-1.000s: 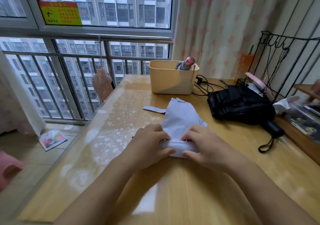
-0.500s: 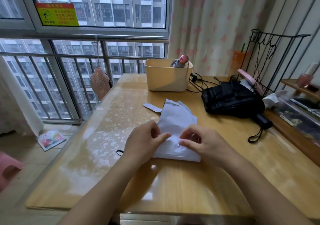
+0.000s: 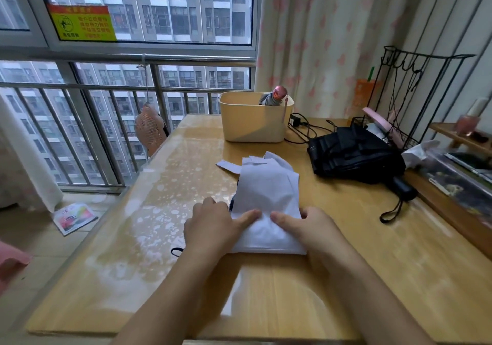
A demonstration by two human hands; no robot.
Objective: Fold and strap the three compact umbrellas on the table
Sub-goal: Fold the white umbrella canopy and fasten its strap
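Note:
A pale lavender umbrella point(image 3: 266, 187) lies flat on the wooden table point(image 3: 372, 265) in front of me, its strap tab point(image 3: 229, 166) sticking out at the far left. My left hand point(image 3: 213, 225) and my right hand point(image 3: 308, 227) hold its near end from either side, thumbs on top and nearly touching, fingers curled at the edges. Its black wrist cord point(image 3: 177, 251) peeks out beside my left wrist. A loose black umbrella point(image 3: 354, 155) lies at the right with its handle point(image 3: 404, 190) toward me. A grey umbrella with a pink cap point(image 3: 274, 97) stands in the beige bin point(image 3: 253, 123).
Black cables and a charger point(image 3: 298, 123) lie behind the black umbrella. A black wire rack point(image 3: 415, 99) and a cluttered wooden shelf point(image 3: 458, 179) line the right side. A pink fan point(image 3: 150, 129) hangs on the window railing past the table's left edge.
A second ago both hands gripped the pale canopy bunched into a tight roll. The fabric now lies spread and flat, and my thumbs have come together on its near end.

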